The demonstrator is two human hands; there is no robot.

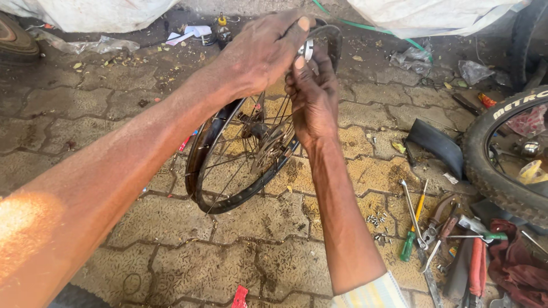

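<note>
Wheel: bare spoked bicycle rim [228, 194] stands upright at frame centre, steadied from its top.
Left hand [260, 54]: clasps rim's top edge.
Right hand [313, 100]: pinches small metal tool [307, 50] against rim.
Lower right: screwdriver [412, 231], pliers [436, 225] lie on paving [188, 256].

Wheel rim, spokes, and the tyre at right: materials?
Wheel rim: likely steel, dark, rust-tinged, dull. Spokes: thin metal wire, greyish. Tyre: black rubber, knobbly tread. Left hand and right hand pinch a small shiny metal part at the rim's top.
</note>
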